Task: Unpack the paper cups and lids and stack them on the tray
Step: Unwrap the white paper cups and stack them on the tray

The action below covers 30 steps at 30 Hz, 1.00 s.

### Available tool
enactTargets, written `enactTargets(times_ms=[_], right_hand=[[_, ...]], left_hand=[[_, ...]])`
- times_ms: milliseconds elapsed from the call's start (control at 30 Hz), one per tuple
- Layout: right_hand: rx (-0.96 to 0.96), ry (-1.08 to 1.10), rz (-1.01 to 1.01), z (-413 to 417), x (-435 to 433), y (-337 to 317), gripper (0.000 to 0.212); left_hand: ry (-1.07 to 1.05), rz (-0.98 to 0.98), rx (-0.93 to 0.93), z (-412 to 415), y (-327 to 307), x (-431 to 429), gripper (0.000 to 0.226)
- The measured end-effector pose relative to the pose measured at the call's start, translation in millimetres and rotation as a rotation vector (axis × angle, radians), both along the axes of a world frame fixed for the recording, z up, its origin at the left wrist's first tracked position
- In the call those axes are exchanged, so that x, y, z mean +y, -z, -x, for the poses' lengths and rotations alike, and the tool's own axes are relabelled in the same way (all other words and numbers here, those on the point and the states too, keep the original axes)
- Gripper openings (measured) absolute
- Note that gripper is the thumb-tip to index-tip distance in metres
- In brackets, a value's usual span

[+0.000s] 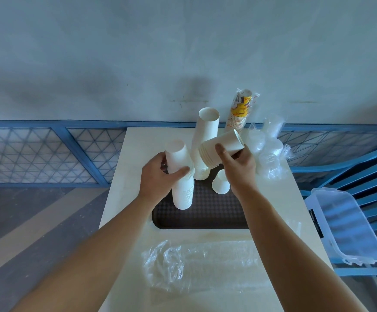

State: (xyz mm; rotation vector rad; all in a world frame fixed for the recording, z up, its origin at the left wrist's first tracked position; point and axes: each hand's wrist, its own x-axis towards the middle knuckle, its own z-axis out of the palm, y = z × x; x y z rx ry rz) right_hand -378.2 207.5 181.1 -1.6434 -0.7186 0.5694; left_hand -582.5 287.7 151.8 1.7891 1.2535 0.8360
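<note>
In the head view, a dark brown tray [205, 216] lies in the middle of a pale desk [133, 158]. The left hand [158, 176] is curled round the upper part of a stack of white paper cups [183, 190], which stands base up on the left part of the tray. The right hand [241, 167] grips a shorter stack of white cups [219, 149], held tilted on its side above the tray with its base pointing far and right. The two hands are apart, each clamped on its own stack. Between them, at the tray's far edge, rises a taller stack [206, 134]; whether the tilted stack touches it cannot be told. A single small cup [220, 183] sits upturned on the tray just near the right hand. Far right on the desk stands a wrapped sleeve of printed cups [240, 111], and beside it lie bagged clear lids [266, 154]. Crumpled empty plastic wrap [196, 264] lies on the near part of the desk. At the right, a clear plastic bin [345, 226] rests on a blue chair [367, 174].
</note>
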Motion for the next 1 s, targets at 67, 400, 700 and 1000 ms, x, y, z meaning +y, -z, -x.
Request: enactTargets(times_ms=[67, 400, 700, 1000], right_hand=[[0.019, 0.018, -0.008, -2, -2, 0, 0.019], [0.175, 0.079, -0.049, -27, -17, 4, 0.013], [0.222, 0.159, 0.003, -81, -39, 20, 0.035], [0.190, 0.188, 0.032, -143, -54, 43, 0.027]], left_hand=[[-0.026, -0.007, -0.021, 1, -3, 2, 0.045], [-0.077, 0.004, -0.192, -21, -32, 8, 0.045], [0.017, -0.056, -0.149, -92, -41, -23, 0.044], [0.080, 0.050, 0.000, -153, 13, -40, 0.051]])
